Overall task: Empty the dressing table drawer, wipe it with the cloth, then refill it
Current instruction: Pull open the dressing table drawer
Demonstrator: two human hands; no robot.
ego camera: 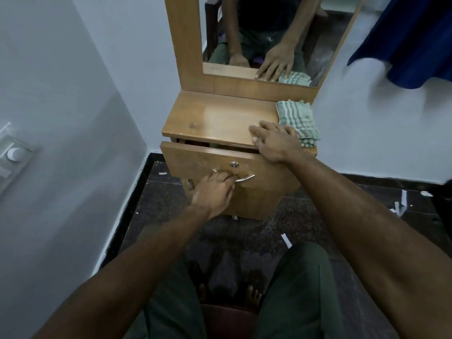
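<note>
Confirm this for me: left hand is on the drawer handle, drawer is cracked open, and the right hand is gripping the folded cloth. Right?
Not quite. In the head view the right hand lies flat on the tabletop beside the folded cloth, not gripping it. The rest holds: the left hand grips the drawer handle and the drawer is slightly open.

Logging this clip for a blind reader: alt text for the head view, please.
Left hand grips the handle of a slightly open wooden drawer; right hand rests flat on the dressing table top beside a folded striped cloth, under a mirror.
</note>
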